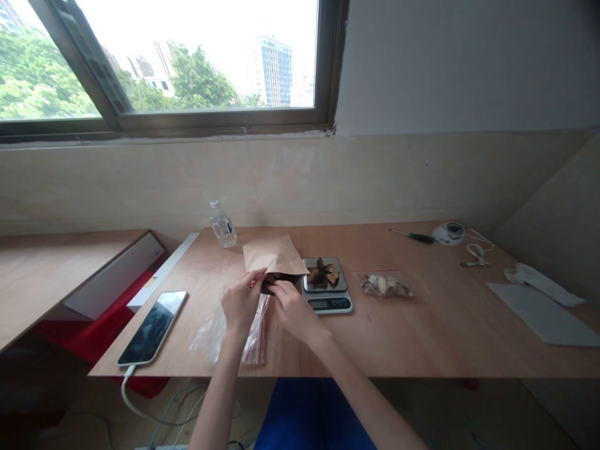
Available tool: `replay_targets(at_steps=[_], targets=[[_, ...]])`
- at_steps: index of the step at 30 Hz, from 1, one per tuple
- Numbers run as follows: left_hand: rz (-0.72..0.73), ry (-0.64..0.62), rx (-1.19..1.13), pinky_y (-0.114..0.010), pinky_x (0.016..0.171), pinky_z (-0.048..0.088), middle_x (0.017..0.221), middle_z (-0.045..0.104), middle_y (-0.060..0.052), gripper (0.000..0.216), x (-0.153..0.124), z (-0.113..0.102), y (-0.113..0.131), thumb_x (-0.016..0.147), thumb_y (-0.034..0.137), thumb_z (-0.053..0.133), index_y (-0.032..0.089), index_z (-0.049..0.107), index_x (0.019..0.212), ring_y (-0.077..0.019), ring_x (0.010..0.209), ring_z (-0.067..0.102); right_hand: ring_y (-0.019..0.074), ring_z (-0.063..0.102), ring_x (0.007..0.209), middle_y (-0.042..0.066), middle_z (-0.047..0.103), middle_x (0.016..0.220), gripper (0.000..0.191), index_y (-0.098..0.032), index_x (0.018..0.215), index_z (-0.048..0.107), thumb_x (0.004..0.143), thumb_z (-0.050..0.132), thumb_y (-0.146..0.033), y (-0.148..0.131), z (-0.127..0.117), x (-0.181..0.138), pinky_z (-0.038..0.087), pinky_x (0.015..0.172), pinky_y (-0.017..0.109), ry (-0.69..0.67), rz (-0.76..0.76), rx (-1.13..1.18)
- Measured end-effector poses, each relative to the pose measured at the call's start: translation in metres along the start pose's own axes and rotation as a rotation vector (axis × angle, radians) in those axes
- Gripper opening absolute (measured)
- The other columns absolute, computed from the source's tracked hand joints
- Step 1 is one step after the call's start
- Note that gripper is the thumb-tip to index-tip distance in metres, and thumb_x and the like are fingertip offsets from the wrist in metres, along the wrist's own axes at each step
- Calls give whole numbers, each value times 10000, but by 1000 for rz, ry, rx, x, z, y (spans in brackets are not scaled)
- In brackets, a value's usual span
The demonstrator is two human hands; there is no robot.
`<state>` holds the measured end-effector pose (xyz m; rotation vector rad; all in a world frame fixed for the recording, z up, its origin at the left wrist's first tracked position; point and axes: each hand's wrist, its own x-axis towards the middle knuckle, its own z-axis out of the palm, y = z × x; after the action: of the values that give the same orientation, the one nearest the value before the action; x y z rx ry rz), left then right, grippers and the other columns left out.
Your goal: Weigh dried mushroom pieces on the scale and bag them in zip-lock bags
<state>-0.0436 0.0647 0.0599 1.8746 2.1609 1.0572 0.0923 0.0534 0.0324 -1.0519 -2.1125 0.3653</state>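
My left hand point(241, 302) and my right hand point(293, 308) both pinch the open mouth of a brown paper bag point(273, 255) that lies on the wooden table point(422, 325). Something dark shows at the bag's mouth between my fingers. Just right of the bag stands a small digital kitchen scale point(327, 292) with dark dried pieces point(321, 274) piled on its platform. Under my hands lie clear zip bags point(234, 331) with red seal strips.
A filled clear bag point(385, 285) lies right of the scale. A phone point(153, 326) on a charging cable sits at the table's left front. A water bottle point(222, 224) stands at the back. At the far right are a screwdriver point(415, 236), a round device point(449, 232) and papers point(544, 315).
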Motion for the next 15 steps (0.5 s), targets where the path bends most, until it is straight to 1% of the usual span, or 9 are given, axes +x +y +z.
replay_targets(at_steps=[3, 6, 9, 12, 15], targets=[[-4, 19, -13, -200, 577, 368, 820, 728, 26, 214, -3, 2, -1, 838, 377, 551, 340, 694, 993, -141, 773, 663, 259, 514, 1148, 179, 583, 1197, 352, -101, 1189, 561, 865, 423, -92, -4, 13, 24, 412, 974, 406, -160, 152, -270], [-17, 19, -26, -199, 568, 364, 815, 726, 30, 207, -6, 2, -3, 835, 372, 560, 347, 695, 989, -140, 771, 665, 283, 585, 1057, 188, 626, 1138, 342, -114, 1185, 578, 869, 446, -115, -2, 19, 39, 440, 914, 411, -267, 300, -385], [-28, 12, -45, -198, 571, 369, 812, 726, 33, 198, -7, 1, -4, 829, 354, 571, 347, 699, 981, -135, 756, 664, 274, 636, 965, 175, 664, 1072, 357, -135, 1170, 597, 880, 396, -83, -1, 20, 42, 469, 847, 388, -283, 343, -390], [-32, 11, -57, -198, 572, 370, 807, 726, 31, 194, -8, 2, -3, 827, 349, 577, 337, 703, 974, -135, 755, 664, 263, 635, 973, 164, 656, 1105, 381, -162, 1181, 596, 896, 357, -79, 0, 20, 38, 456, 857, 369, -269, 360, -400], [-21, 19, -57, -201, 568, 369, 806, 728, 28, 199, -9, 4, -2, 829, 361, 573, 332, 701, 979, -138, 751, 665, 251, 624, 994, 152, 657, 1109, 379, -179, 1186, 592, 897, 368, -80, 4, 20, 33, 431, 887, 362, -237, 359, -411]])
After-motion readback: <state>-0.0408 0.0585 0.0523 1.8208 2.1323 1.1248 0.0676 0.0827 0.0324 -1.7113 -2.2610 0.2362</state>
